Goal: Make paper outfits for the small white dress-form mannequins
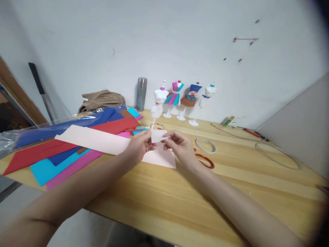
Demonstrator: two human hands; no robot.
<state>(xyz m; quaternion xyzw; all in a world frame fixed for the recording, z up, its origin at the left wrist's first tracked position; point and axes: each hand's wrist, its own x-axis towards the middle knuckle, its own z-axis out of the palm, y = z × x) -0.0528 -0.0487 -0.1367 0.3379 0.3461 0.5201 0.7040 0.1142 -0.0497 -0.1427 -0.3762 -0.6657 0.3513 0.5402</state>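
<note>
A small piece of pale pink paper (pixel 157 136) is stretched between my two hands above the table. My left hand (pixel 141 144) pinches its left edge, and my right hand (pixel 180 144) grips its right edge between thumb and fingers. Beneath them lies a long pale pink strip (pixel 95 139), partly covered by my left hand. Just behind my hands stands a white mini dress form (pixel 159 97) with a pink neck band and a red waist band. Its base is hidden.
Behind are dress forms in a multicolour dress (pixel 174 97), a blue-and-brown outfit (pixel 191 96) and a blue waist band (pixel 209 92). Coloured sheets (pixel 43 169) spread left; a flask (pixel 141 94) stands by the wall. A tape roll (pixel 206 145) and red ring (pixel 207 161) lie right.
</note>
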